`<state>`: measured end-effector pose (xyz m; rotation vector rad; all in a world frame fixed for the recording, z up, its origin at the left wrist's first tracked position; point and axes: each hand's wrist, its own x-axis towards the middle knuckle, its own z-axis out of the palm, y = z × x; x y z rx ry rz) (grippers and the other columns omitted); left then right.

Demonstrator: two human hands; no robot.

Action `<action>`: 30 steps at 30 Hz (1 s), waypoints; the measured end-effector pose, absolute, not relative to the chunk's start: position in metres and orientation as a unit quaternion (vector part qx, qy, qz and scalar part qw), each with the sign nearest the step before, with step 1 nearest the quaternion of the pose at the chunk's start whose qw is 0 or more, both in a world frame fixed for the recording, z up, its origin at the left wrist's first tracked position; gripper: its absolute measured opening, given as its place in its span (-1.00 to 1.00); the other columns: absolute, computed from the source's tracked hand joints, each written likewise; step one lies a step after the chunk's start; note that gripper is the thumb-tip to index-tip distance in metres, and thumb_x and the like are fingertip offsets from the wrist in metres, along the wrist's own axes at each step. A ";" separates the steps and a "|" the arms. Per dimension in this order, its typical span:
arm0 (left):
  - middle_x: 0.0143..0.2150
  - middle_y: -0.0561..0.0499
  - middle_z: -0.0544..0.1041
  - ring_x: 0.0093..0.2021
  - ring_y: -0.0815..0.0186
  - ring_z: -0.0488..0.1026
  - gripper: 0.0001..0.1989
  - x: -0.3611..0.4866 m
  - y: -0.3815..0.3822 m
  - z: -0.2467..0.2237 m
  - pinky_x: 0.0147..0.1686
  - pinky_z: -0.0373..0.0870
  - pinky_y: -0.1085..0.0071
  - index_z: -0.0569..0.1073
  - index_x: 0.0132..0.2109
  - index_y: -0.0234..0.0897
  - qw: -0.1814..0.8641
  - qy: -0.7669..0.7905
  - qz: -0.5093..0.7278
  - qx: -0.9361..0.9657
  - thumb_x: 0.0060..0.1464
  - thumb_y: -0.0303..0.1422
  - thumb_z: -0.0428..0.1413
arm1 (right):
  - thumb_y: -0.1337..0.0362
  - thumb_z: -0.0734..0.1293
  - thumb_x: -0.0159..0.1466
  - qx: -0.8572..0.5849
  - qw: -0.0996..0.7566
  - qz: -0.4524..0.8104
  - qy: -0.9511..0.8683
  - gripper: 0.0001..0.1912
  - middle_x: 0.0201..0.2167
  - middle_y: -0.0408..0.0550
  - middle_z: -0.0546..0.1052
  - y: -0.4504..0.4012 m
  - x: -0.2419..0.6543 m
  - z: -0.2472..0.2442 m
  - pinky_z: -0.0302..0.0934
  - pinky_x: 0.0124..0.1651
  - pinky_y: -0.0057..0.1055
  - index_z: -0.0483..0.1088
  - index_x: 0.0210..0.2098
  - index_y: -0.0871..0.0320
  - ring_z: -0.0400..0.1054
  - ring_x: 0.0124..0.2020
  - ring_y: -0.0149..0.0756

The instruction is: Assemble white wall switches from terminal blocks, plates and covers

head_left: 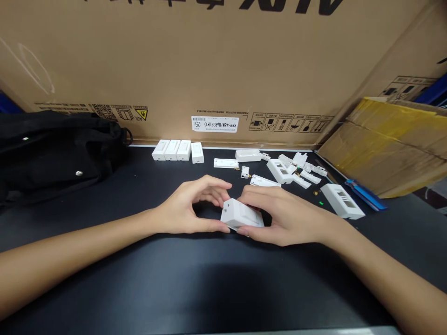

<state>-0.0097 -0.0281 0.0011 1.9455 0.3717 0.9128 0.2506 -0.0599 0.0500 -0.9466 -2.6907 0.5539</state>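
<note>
A small white plastic case [240,215], tilted with one end toward the left, is held between my two hands over the black table. My right hand [279,211] closes around its right part, thumb along the near side and fingers behind. At the left end, my left hand [195,207] curls with thumb and fingertips against the case's corners. The lower edge is partly hidden by my thumbs. Just beyond the right fingers lies a flat white plate [264,181]; a small white bracket [245,172] and another white plate [226,163] are farther back.
Several finished-looking white cases, such as one [197,152], stand back left. Loose white parts [299,160], open housings [342,201] and a blue tool [366,194] lie right. A black bag [59,153] is left. A large carton [174,60] walls the back; a taped cardboard piece [387,144] leans right.
</note>
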 end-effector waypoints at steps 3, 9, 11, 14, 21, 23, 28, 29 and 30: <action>-0.01 -0.06 0.59 -0.08 0.30 0.62 -0.30 -0.010 -0.026 0.000 0.01 0.63 0.35 0.40 0.19 -0.20 0.463 0.148 0.367 0.793 -0.08 -0.42 0.49 | 0.02 0.35 0.38 -0.334 0.105 0.205 -0.914 -0.69 -0.36 -0.15 0.41 -0.060 0.249 0.051 0.09 -0.33 -0.40 0.37 -0.26 0.15 0.26 -0.41 -0.39; -0.01 -0.09 0.51 -0.20 0.35 0.55 -0.38 -0.010 -0.024 0.003 -0.14 0.64 0.37 0.48 0.14 -0.22 0.388 0.113 0.358 0.842 -0.06 -0.33 0.49 | 0.06 0.35 0.37 -0.346 0.079 0.208 -0.911 -0.73 -0.29 -0.09 0.53 -0.063 0.245 0.054 0.12 -0.31 -0.38 0.44 -0.16 0.15 0.37 -0.35 -0.32; -0.02 -0.10 0.52 -0.21 0.36 0.52 -0.45 -0.010 -0.023 0.004 -0.16 0.63 0.39 0.51 0.11 -0.23 0.359 0.102 0.355 0.857 -0.01 -0.32 0.47 | 0.01 0.37 0.35 -0.351 0.075 0.199 -0.912 -0.68 -0.28 -0.09 0.53 -0.064 0.244 0.054 0.12 -0.31 -0.38 0.46 -0.13 0.15 0.38 -0.35 -0.31; -0.02 -0.14 0.54 -0.19 0.34 0.52 -0.53 -0.010 -0.023 0.004 -0.17 0.62 0.38 0.54 0.07 -0.26 0.343 0.098 0.353 0.865 0.03 -0.31 0.45 | -0.07 0.44 0.27 -0.360 0.053 0.184 -0.913 -0.57 -0.28 -0.09 0.52 -0.065 0.243 0.053 0.11 -0.32 -0.36 0.47 -0.11 0.15 0.37 -0.35 -0.29; -0.04 -0.13 0.55 -0.21 0.36 0.52 -0.57 -0.009 -0.023 0.002 -0.18 0.62 0.42 0.56 0.05 -0.29 0.327 0.098 0.369 0.865 0.04 -0.33 0.44 | 0.04 0.37 0.33 -0.370 0.029 0.185 -0.910 -0.71 -0.30 -0.12 0.52 -0.063 0.242 0.050 0.11 -0.32 -0.36 0.41 -0.20 0.16 0.37 -0.37 -0.32; -0.03 -0.13 0.56 -0.20 0.36 0.53 -0.56 -0.010 -0.023 0.001 -0.16 0.61 0.43 0.56 0.07 -0.28 0.319 0.099 0.366 0.869 0.05 -0.34 0.43 | 0.04 0.36 0.33 -0.373 0.025 0.184 -0.909 -0.71 -0.30 -0.11 0.52 -0.063 0.242 0.051 0.10 -0.34 -0.36 0.42 -0.19 0.15 0.36 -0.38 -0.32; 0.03 -0.12 0.58 -0.11 0.31 0.54 -0.48 -0.011 -0.023 -0.001 -0.08 0.59 0.39 0.53 0.20 -0.20 0.312 0.127 0.306 0.890 0.12 -0.26 0.39 | 0.11 0.36 0.31 -0.379 0.011 0.191 -0.905 -0.74 -0.24 -0.08 0.54 -0.065 0.241 0.055 0.16 -0.30 -0.35 0.48 -0.12 0.15 0.42 -0.33 -0.26; 0.02 -0.12 0.59 -0.12 0.30 0.54 -0.47 -0.012 -0.022 -0.001 -0.09 0.59 0.39 0.52 0.22 -0.19 0.311 0.136 0.297 0.893 0.14 -0.23 0.38 | 0.12 0.36 0.30 -0.383 0.009 0.191 -0.904 -0.73 -0.23 -0.07 0.55 -0.065 0.241 0.055 0.17 -0.29 -0.34 0.48 -0.10 0.15 0.44 -0.31 -0.24; 0.01 -0.12 0.59 -0.14 0.30 0.54 -0.47 -0.012 -0.022 -0.002 -0.11 0.58 0.39 0.51 0.24 -0.19 0.310 0.145 0.291 0.893 0.15 -0.21 0.36 | 0.12 0.36 0.30 -0.389 0.007 0.189 -0.902 -0.73 -0.22 -0.06 0.55 -0.065 0.241 0.056 0.18 -0.29 -0.34 0.49 -0.09 0.15 0.45 -0.30 -0.23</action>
